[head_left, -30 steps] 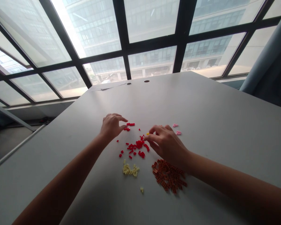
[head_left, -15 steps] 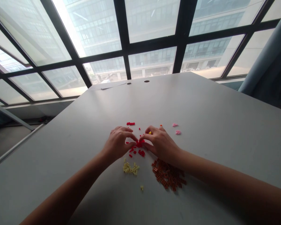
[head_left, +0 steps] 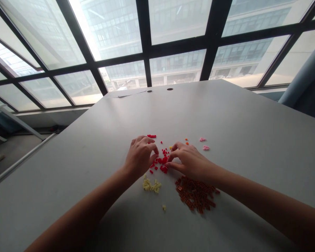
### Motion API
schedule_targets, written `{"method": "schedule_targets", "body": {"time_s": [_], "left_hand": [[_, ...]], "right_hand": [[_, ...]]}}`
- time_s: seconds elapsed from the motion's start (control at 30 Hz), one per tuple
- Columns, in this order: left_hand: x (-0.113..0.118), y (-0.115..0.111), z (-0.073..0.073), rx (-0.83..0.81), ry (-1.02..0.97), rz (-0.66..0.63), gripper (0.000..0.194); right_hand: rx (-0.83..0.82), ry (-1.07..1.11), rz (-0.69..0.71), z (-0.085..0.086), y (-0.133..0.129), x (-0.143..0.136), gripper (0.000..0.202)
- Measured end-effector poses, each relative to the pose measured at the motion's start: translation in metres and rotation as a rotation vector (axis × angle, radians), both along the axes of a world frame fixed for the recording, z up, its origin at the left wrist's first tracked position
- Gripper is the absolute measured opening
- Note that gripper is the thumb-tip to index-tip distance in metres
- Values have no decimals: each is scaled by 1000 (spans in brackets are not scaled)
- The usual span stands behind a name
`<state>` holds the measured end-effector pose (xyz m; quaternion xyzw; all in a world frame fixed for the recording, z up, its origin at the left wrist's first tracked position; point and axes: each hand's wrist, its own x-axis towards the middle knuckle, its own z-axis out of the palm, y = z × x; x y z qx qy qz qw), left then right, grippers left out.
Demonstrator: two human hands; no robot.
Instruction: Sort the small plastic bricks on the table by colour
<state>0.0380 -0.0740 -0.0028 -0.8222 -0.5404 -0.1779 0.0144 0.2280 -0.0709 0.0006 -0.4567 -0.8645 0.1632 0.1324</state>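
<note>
Small red building bricks (head_left: 164, 169) lie scattered between my hands on the white table. My left hand (head_left: 141, 154) is at the left side of these bricks, its fingers curled and thumb and index tips close together. Whatever its fingertips may hold is hidden. On the right, my right hand (head_left: 189, 159) pinches at a red brick (head_left: 165, 160) with thumb and index finger. Below its wrist spreads a pile of brown bricks (head_left: 196, 196). Pale yellow bricks (head_left: 151, 186) sit in a small heap below my left hand.
A row of red bricks (head_left: 152, 136) lies beyond my left hand. Pink pieces (head_left: 205, 148) and small orange pieces (head_left: 187, 143) lie past my right hand. One pale yellow piece (head_left: 164, 208) sits nearer me. Windows stand behind the table (head_left: 173, 112).
My fingertips, close together over the red bricks before, have moved apart, leaving more red bricks visible between them. A second orange piece now shows near my right hand. The view has shifted slightly.
</note>
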Motion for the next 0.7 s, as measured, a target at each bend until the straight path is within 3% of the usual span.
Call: {"method": "schedule_targets", "body": {"time_s": [0.23, 0.7], "left_hand": [[-4, 2, 2, -93, -56, 27, 4], [-4, 1, -1, -20, -2, 27, 6]], "right_hand": [[12, 13, 12, -4, 3, 2, 12], [17, -18, 29, -1, 1, -1, 12]]}}
